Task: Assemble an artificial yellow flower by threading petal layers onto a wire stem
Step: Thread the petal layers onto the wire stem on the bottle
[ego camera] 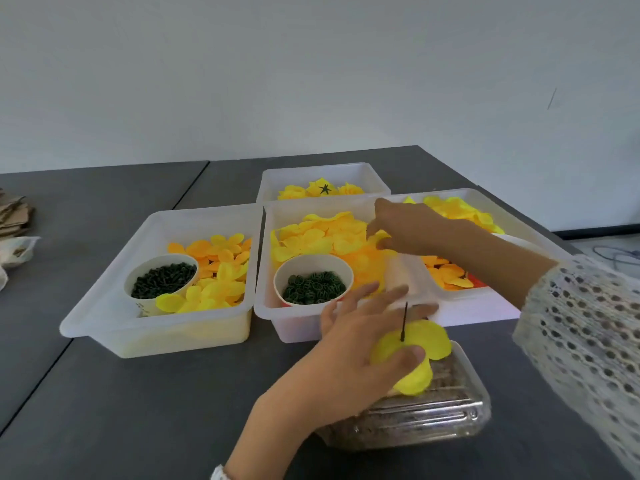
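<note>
We hold one petal layer (pixel 412 355) on the wire stem (pixel 404 322) with our left hand (pixel 360 344); our right hand (pixel 405 228) pinches another petal (pixel 379 237); more layers remain.

Plain pale wall (pixel 311 71) behind; dark grey table (pixel 104 393), seam down left; even soft light.

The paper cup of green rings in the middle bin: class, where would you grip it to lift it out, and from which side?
Grip the paper cup of green rings by its upper wall just under the rim, coming from above. It stands upright and open-topped in the middle bin's near left corner, so walls and petals crowd its sides; only the top is free.
</note>
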`<act>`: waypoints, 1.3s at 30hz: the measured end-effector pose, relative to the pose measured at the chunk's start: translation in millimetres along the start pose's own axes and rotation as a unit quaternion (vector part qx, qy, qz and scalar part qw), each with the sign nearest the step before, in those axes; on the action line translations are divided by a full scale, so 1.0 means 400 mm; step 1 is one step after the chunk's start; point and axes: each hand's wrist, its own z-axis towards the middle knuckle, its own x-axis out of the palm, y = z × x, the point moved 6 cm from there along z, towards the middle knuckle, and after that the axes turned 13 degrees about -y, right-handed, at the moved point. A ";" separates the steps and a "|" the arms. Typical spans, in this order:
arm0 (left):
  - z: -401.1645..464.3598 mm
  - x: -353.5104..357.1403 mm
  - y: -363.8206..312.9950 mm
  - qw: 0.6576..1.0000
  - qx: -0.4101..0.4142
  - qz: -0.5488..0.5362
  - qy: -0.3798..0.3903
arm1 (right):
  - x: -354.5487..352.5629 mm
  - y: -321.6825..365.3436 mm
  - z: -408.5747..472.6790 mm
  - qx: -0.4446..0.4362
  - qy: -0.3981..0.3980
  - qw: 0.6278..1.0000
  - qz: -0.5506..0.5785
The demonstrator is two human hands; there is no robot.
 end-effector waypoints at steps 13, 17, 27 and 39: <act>-0.012 0.000 0.010 1.000 0.010 0.020 -0.010 | -0.195 -0.047 -0.063 0.009 -0.108 0.957 0.268; -0.011 -0.107 0.019 0.980 -0.002 -0.109 -0.165 | -0.334 -0.039 -0.148 0.072 -0.140 0.882 0.444; -0.013 -0.152 -0.031 0.956 -0.102 -0.235 -0.144 | -0.267 0.134 -0.373 0.151 0.065 0.701 0.694; -0.003 -0.125 -0.012 0.954 -0.193 -0.193 -0.122 | -0.211 0.157 -0.438 0.193 0.039 0.723 0.662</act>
